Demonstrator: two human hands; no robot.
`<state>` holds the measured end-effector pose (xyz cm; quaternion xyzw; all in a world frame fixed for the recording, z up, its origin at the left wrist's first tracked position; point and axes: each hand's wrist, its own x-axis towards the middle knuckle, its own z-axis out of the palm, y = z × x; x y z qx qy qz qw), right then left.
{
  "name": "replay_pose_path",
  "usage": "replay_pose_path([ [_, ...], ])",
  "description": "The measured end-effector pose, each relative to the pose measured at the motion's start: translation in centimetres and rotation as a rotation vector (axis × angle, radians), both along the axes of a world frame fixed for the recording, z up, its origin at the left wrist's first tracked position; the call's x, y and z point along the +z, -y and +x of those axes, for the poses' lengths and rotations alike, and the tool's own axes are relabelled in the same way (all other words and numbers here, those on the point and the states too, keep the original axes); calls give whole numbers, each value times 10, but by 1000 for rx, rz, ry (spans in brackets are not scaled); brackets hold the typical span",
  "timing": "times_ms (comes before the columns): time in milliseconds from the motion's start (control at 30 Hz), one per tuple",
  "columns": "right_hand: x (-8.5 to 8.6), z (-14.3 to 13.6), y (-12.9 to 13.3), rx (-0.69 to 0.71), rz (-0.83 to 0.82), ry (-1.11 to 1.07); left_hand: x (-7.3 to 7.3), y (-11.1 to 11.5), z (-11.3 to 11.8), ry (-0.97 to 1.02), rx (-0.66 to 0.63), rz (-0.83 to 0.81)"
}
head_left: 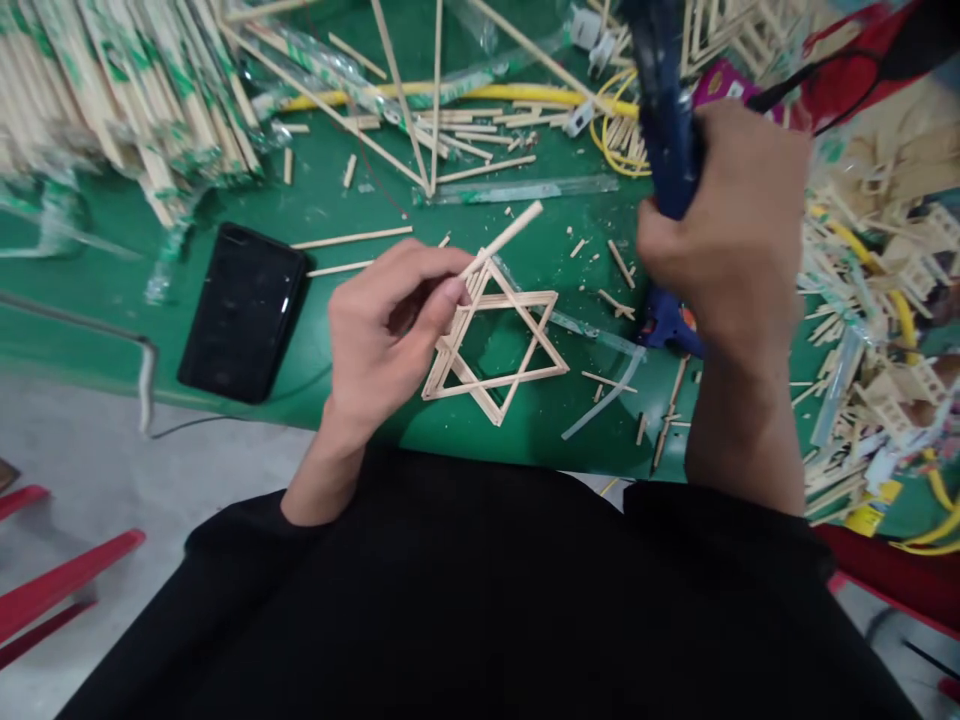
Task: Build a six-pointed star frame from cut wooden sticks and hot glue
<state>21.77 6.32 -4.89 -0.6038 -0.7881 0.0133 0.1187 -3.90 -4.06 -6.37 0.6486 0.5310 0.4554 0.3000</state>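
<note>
My left hand (397, 330) pinches a short wooden stick (510, 238) between thumb and fingers, its free end pointing up and right. Just under and beside that hand, a six-pointed star frame of thin sticks (517, 379) lies flat on the green table (360, 400). My right hand (731, 230) is raised over the table to the right of the star, its fingers wrapped round a dark blue tool (664, 110), blurred and partly cut off by the top edge. Beneath my right hand rests another blue tool (666, 320), partly hidden.
A black box-like object (244, 312) lies left. Bagged sticks (112, 90) fill the back left. Long joined sticks (433, 100), a yellow cable (480, 92) and loose sticks lie behind the star. Stick pieces and small wooden frames (915, 390) crowd the right. Red stools (60, 590) stand below.
</note>
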Motion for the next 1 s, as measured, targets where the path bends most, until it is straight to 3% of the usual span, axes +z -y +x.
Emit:
replay_pose_path([
  [67, 15, -7, 23, 64, 120, -22, 6, 1, 2, 51, 51, 23],
  [133, 24, -17, 43, 136, 125, -56, 11, 1, 4, 85, 82, 66],
  [300, 23, -30, 69, 195, 48, -118, 13, 2, 6, 37, 92, 90],
  [500, 15, -25, 75, 239, 125, -96, 5, 6, 5, -154, 88, 68],
  [700, 12, -24, 76, 239, 62, -108, 9, 2, 8, -56, 158, 56],
  [900, 4, -24, 72, 245, 76, -170, 0, 3, 3, -61, 55, 20],
  [1000, 4, -25, 72, 230, 69, -186, 1, 1, 4, -28, 88, 51],
])
